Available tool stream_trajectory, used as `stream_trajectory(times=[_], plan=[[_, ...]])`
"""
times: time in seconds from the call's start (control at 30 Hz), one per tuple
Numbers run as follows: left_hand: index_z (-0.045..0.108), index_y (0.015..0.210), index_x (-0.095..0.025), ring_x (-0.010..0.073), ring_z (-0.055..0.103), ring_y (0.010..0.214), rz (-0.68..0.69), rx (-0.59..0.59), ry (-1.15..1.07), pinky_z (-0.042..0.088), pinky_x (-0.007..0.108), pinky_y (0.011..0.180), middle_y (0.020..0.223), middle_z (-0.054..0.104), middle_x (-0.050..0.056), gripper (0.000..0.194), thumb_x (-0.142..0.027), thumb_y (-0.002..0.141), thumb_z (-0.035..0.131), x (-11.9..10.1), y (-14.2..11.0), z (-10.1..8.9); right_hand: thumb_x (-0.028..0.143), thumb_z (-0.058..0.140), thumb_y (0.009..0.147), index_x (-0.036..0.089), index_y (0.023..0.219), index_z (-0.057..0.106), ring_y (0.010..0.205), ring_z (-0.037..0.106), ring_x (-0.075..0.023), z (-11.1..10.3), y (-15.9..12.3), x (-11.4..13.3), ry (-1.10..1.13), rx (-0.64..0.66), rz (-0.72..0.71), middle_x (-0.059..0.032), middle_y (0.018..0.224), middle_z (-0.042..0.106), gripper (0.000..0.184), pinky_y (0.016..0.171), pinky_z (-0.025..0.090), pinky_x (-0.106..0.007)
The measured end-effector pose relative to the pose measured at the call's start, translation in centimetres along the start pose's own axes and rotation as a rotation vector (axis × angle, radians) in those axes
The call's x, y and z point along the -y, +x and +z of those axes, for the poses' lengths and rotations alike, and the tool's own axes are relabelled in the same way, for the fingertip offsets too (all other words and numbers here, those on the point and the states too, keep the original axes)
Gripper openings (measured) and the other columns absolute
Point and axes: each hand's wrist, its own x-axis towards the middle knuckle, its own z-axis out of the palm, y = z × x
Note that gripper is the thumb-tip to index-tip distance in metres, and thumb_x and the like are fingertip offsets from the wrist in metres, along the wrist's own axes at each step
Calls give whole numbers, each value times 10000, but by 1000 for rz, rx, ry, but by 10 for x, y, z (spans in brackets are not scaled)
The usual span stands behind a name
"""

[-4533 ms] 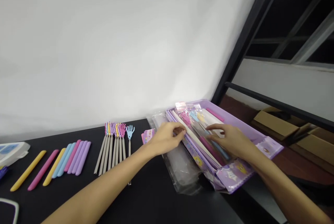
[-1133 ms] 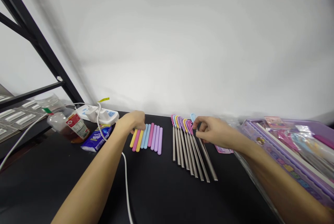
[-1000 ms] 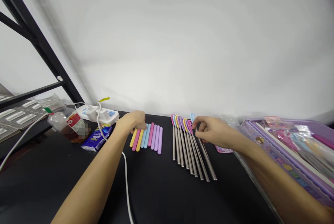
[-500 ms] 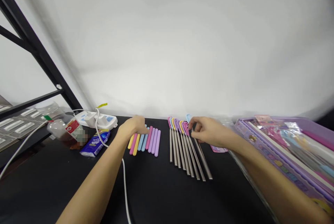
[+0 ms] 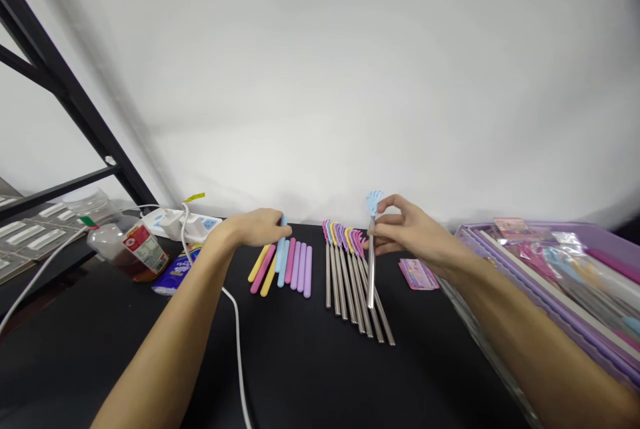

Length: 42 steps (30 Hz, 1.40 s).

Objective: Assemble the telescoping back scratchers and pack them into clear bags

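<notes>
My right hand (image 5: 400, 226) is closed around the upper metal rod of a back scratcher (image 5: 371, 269), whose light blue claw head points up toward the wall. It is lifted just over a fanned row of other back scratchers (image 5: 345, 282) with pink, yellow, purple and blue heads. On the left, my left hand (image 5: 255, 226) pinches a light blue handle (image 5: 283, 221), its tip showing above my fingers and the rest partly hidden. Below that hand lie several loose handles (image 5: 295, 268) in yellow, pink, blue and purple, side by side on the black table (image 5: 310, 362).
A purple box (image 5: 480, 242) of plastic-wrapped items stands at the right, with a small pink card (image 5: 419, 274) beside it. On the left are a white power strip (image 5: 200, 226), a cable (image 5: 239, 349), a blue packet (image 5: 175, 272) and a bottle (image 5: 133, 249).
My right hand has raised the blue-headed back scratcher off the row and turned it more upright. My left hand now has a light blue handle tip showing above its fingers.
</notes>
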Motion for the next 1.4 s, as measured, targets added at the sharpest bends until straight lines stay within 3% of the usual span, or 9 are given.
stream_trajectory(times=[0.17,0.3,0.57,0.77,1.0,1.17,1.3,1.4], plan=[[535,859,-190,129,546,639,462,158,-176,406,228,586,719,613,-9,123,-309,875,504,-31,-13,2,191,731,768,300,1124,392,933,727,-232,-2,-1,9,310,-144,-159,34,824,693,503,880,591,-450],[595,943,-177,113,541,656,605,238,-333,425,216,612,754,609,-7,137,-297,897,544,-44,-8,10,158,688,791,285,1052,497,1075,689,-250,-4,-4,16,499,-124,-214,5,896,711,348,970,550,-489],[611,1008,-155,115,529,660,611,262,-377,425,221,613,743,582,-6,197,-318,909,565,-42,-4,12,97,633,812,261,930,554,1039,694,-232,-3,-4,16,662,-176,-359,-1,799,714,217,986,534,-496],[577,1163,-166,137,574,731,612,226,-429,472,248,675,859,636,32,281,-321,931,543,-41,-4,12,102,631,825,268,873,543,1007,697,-208,-3,-6,18,648,-122,-427,21,796,723,194,1018,499,-501],[542,1222,-209,151,641,722,572,103,-502,498,274,696,772,632,6,365,-462,983,431,-36,-8,5,69,561,706,234,777,596,1033,679,-242,-15,-10,21,730,-52,-289,-26,704,710,183,1051,467,-488],[574,1185,-209,103,498,550,546,3,-485,417,231,540,681,550,-29,405,-522,956,455,-41,-10,5,147,547,723,193,695,659,874,678,-213,-13,-8,17,802,11,-299,-24,610,606,124,1066,457,-446],[631,1102,-204,92,479,613,621,-12,-479,405,226,582,837,611,7,318,-448,949,497,-45,-11,5,212,552,795,176,730,701,970,650,-235,-12,-4,14,767,31,-302,-65,772,646,166,969,509,-415],[635,1107,-223,118,559,773,655,-9,-464,446,239,702,986,649,20,263,-388,955,499,-45,-10,6,291,576,879,201,798,708,827,610,-159,-14,1,11,663,29,-293,-46,859,624,179,741,532,-289]])
